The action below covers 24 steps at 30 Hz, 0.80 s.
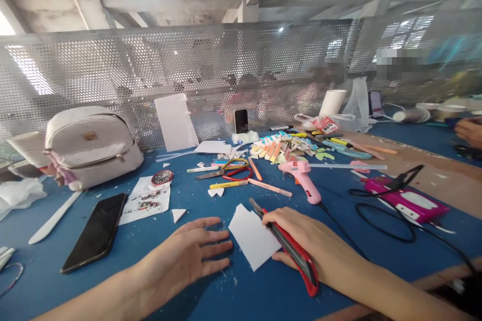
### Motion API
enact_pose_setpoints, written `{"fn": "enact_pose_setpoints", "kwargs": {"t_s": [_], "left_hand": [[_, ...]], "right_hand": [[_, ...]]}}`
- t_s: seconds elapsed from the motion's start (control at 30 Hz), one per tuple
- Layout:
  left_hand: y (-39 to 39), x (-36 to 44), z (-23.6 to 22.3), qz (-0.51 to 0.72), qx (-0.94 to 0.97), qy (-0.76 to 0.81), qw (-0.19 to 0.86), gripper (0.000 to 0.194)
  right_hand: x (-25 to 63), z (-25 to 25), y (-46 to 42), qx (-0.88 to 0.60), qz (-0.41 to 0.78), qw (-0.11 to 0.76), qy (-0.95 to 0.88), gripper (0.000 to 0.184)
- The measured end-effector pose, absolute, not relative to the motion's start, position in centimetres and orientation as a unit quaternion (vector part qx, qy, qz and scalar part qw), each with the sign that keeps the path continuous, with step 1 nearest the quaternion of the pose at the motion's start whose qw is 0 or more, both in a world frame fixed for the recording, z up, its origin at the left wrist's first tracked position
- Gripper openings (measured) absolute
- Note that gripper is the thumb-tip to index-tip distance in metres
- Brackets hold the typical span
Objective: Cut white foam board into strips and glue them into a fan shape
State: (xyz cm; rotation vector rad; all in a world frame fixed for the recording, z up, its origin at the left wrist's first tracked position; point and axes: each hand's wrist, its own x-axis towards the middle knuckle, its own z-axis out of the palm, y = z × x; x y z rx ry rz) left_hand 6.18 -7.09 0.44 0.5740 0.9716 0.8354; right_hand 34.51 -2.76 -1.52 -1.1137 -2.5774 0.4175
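My right hand (305, 241) is closed round a red utility knife (297, 256). Its blade tip rests at the upper right edge of a white foam sheet piece (253, 236) lying on the blue table (241, 291). My left hand (188, 256) lies flat on the table, fingers spread, its fingertips just left of the white piece and holding nothing.
A black phone (96, 230) lies to the left, with a white backpack (88, 145) behind it. Scissors (226, 170), a pink glue gun (303, 178), coloured foam strips (282, 148) and a magenta box with black cables (406, 200) lie beyond. Another person's hand (469, 130) is at far right.
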Motion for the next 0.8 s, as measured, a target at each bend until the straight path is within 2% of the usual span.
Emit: {"fn": "enact_pose_setpoints", "kwargs": {"t_s": [0.13, 0.3, 0.57, 0.67, 0.8], "left_hand": [[-7.0, 6.0, -0.2, 0.406, 0.249, 0.450, 0.755, 0.087], [-6.3, 5.5, -0.7, 0.427, 0.268, 0.455, 0.734, 0.084], [-6.0, 5.8, -1.4, 0.432, 0.316, 0.424, 0.731, 0.097], [-5.9, 5.8, -1.6, 0.421, 0.334, 0.421, 0.731, 0.091], [-5.5, 5.5, -1.2, 0.403, 0.369, 0.437, 0.715, 0.070]], "right_hand": [[33.3, -1.3, -3.0, -0.384, 0.164, 0.154, -0.895, 0.047], [32.5, -0.9, -3.0, -0.366, 0.227, 0.170, -0.886, 0.045], [31.2, -0.4, -4.2, -0.353, 0.301, 0.187, -0.866, 0.048], [31.3, -0.1, -4.3, -0.334, 0.298, 0.202, -0.871, 0.050], [32.2, 0.3, -3.9, -0.319, 0.275, 0.268, -0.866, 0.041]]}}
